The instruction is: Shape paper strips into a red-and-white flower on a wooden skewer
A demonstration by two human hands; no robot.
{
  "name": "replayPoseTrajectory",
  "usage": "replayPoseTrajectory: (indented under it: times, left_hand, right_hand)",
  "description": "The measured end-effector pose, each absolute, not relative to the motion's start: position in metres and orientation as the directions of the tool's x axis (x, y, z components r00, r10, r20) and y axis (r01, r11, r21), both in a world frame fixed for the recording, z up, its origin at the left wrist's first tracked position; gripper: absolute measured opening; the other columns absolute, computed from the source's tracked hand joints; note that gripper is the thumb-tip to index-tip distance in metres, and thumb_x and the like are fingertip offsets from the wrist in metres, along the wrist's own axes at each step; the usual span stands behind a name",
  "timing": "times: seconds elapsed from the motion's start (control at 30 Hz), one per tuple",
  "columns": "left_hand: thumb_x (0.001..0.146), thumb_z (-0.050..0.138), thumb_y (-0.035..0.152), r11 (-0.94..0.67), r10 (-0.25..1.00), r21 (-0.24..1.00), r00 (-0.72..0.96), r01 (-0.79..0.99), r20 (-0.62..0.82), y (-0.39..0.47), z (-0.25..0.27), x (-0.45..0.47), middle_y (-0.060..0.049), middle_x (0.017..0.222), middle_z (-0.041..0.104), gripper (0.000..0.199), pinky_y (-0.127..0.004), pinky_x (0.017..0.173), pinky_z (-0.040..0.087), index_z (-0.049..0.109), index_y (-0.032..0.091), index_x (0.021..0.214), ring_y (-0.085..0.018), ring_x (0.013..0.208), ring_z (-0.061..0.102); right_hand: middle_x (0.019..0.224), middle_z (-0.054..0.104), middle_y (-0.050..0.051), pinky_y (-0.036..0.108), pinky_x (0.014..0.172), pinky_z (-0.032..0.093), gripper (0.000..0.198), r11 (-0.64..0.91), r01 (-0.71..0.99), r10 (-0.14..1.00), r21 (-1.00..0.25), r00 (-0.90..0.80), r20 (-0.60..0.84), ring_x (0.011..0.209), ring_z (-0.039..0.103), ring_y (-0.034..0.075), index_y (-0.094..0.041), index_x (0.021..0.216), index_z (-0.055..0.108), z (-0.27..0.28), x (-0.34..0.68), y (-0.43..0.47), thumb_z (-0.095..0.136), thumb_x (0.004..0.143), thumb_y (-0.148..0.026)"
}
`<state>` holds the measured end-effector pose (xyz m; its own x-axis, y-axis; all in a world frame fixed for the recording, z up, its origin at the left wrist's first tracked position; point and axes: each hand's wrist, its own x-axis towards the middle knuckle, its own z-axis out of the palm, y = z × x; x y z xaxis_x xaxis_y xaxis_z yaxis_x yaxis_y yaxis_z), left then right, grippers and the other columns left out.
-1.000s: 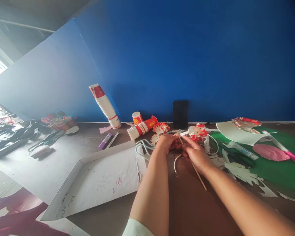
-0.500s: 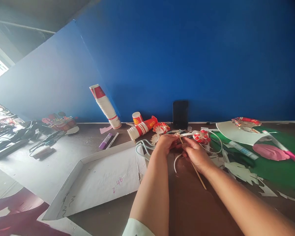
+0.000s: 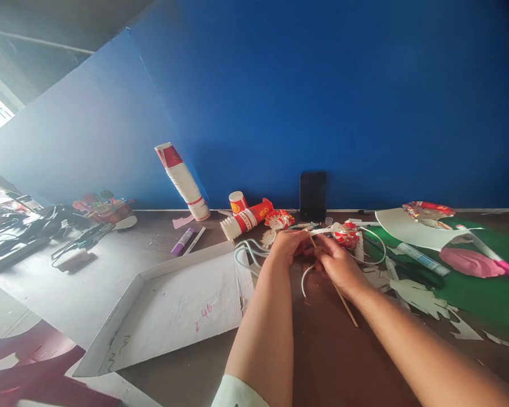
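My left hand [image 3: 289,246] is closed in a pinch at the upper end of a thin wooden stick [image 3: 345,308]. Close beside it, my right hand [image 3: 338,264] has its fingers closed around the same stick, whose lower end slants out beneath the palm toward me. A white strip [image 3: 320,231] shows at the fingertips, and a curved white cord [image 3: 304,282] hangs below them; how they join the stick is hidden by the fingers. Just beyond my right hand lies a red-and-white cut paper cup [image 3: 344,234]. Another cut paper cup [image 3: 279,220] rests behind my left hand.
A shallow white box lid [image 3: 182,305] lies left of my arms. Behind stand a leaning stack of paper cups [image 3: 186,183] and a black phone [image 3: 313,196] against the blue partition [image 3: 322,102]. Paper scraps [image 3: 419,297], a glue tube [image 3: 422,258] and a pink balloon [image 3: 470,263] lie right.
Both hands keep nearly the same pose on the stick. The whole view has shifted very slightly; nothing is taken up or let go.
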<state>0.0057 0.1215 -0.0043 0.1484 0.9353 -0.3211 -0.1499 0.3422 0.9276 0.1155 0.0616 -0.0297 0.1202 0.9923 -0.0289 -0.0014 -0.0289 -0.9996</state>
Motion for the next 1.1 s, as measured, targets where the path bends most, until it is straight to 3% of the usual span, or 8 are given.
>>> replayPoseTrajectory:
  times: [0.2, 0.57, 0.8, 1.1]
  left_hand:
    - [0.07, 0.068, 0.017, 0.249, 0.961, 0.965, 0.148, -0.08, -0.235, 0.125, -0.012, 0.007, 0.002, 0.045, 0.045, 0.025, -0.022, 0.043, 0.03, 0.052, 0.014, 0.051, -0.006, 0.04, 0.039]
    - [0.068, 0.064, 0.019, 0.246, 0.964, 0.969, 0.092, 0.033, -0.248, 0.13, -0.019, 0.009, 0.002, 0.045, 0.045, 0.02, -0.023, 0.043, 0.032, 0.054, 0.015, 0.051, -0.008, 0.044, 0.04]
    - [0.069, 0.063, 0.014, 0.328, 0.938, 0.945, 0.125, -0.018, -0.323, 0.127, -0.013, 0.007, 0.001, 0.051, 0.052, 0.015, -0.021, 0.046, 0.037, 0.059, 0.013, 0.055, -0.005, 0.044, 0.042]
    - [0.069, 0.067, 0.008, 0.396, 0.912, 0.911, 0.167, -0.117, -0.375, 0.126, -0.008, 0.006, -0.001, 0.054, 0.057, 0.012, -0.022, 0.052, 0.045, 0.061, 0.011, 0.059, -0.007, 0.047, 0.049]
  right_hand:
    - [0.083, 0.07, 0.003, 0.028, 0.044, 0.037, 0.054, 0.006, 0.014, 0.993, -1.0, 0.115, 0.007, 0.046, 0.05, 0.013, -0.023, 0.13, 0.05, -0.035, 0.116, 0.064, 0.055, 0.076, -0.023]
    - [0.082, 0.071, 0.003, 0.03, 0.05, 0.044, 0.055, 0.048, 0.088, 0.993, -0.995, 0.106, 0.058, 0.047, 0.052, 0.014, -0.021, 0.132, 0.048, -0.042, 0.118, 0.068, 0.052, 0.078, -0.027]
    - [0.073, 0.069, 0.002, 0.028, 0.048, 0.043, 0.058, 0.03, 0.162, 0.992, -0.986, 0.115, 0.049, 0.046, 0.052, 0.014, -0.02, 0.134, 0.047, -0.039, 0.12, 0.065, 0.051, 0.077, -0.027]
    - [0.08, 0.07, 0.004, 0.029, 0.047, 0.043, 0.058, 0.009, 0.165, 0.992, -0.986, 0.127, 0.03, 0.045, 0.051, 0.013, -0.015, 0.132, 0.046, -0.034, 0.118, 0.062, 0.05, 0.074, -0.025]
